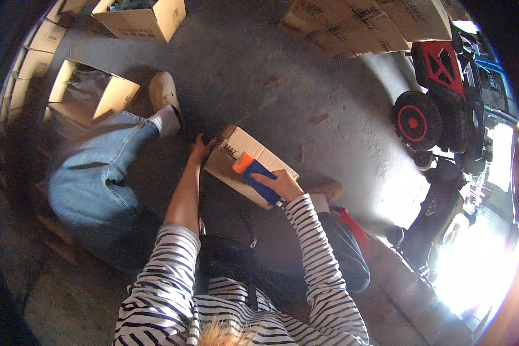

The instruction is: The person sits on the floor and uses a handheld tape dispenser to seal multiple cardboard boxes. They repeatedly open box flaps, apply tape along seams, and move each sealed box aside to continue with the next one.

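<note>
A small cardboard box (238, 175) with a pale, ribbed-looking long side and dark printed letters lies tilted before me. My left hand (203, 149) holds its left end, the fingers partly lost in shadow. In my right hand (283, 184) is a blue-and-orange handheld tool (259, 175), whose exact kind I cannot tell. Its orange end points up and left over the box, close to the printed letters. The fingers of my right hand wrap the blue body, with the thumb on top.
An open carton (112, 97) with clear plastic inside stands at the left by my shoe (162, 91). Another open carton (160, 21) is farther off. Large cardboard cartons (350, 26) stand at the back right. A black-and-red wheeled machine (441, 99) stands on the concrete floor (251, 73).
</note>
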`<state>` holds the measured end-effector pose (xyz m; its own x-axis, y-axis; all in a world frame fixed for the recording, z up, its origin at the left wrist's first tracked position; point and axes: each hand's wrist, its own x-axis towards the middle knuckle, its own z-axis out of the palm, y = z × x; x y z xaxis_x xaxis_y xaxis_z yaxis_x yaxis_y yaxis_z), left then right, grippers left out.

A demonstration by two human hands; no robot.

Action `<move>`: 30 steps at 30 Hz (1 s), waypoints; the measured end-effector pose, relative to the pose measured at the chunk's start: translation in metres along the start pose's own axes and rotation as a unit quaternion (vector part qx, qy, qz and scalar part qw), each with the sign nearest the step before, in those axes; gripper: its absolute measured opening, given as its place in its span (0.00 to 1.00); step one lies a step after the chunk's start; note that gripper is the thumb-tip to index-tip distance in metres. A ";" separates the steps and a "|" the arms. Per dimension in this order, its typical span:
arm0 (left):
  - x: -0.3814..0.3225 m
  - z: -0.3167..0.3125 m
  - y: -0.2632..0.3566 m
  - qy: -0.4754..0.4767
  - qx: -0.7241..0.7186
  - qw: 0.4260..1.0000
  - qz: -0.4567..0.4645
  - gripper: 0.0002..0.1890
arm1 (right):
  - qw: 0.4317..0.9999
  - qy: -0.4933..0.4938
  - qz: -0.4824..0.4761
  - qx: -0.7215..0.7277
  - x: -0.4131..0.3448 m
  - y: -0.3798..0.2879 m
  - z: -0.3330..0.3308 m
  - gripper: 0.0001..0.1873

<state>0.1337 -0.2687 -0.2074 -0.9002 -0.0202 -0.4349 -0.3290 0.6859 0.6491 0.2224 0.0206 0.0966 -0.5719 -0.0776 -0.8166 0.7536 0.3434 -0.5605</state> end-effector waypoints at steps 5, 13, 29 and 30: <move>-0.043 0.003 0.200 -0.117 -0.055 0.986 0.107 0.29 | 0.997 0.049 0.018 0.054 -0.020 0.044 -0.034 0.31; -0.089 -0.014 0.244 0.114 0.247 0.938 0.214 0.28 | 0.990 0.005 0.112 0.083 -0.092 0.123 -0.058 0.29; -0.012 -0.102 0.235 0.003 0.242 0.965 0.096 0.32 | 0.998 -0.002 -0.019 0.053 -0.064 0.050 -0.039 0.30; -0.015 -0.113 0.230 0.044 0.203 0.972 0.113 0.32 | 0.997 -0.017 -0.006 0.072 -0.061 0.013 -0.033 0.31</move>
<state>0.0395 -0.1925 0.0193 -0.9630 0.1144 -0.2441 0.0030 0.9099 0.4148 0.2569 0.0607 0.1439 -0.5718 -0.1129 -0.8126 0.7868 0.2052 -0.5821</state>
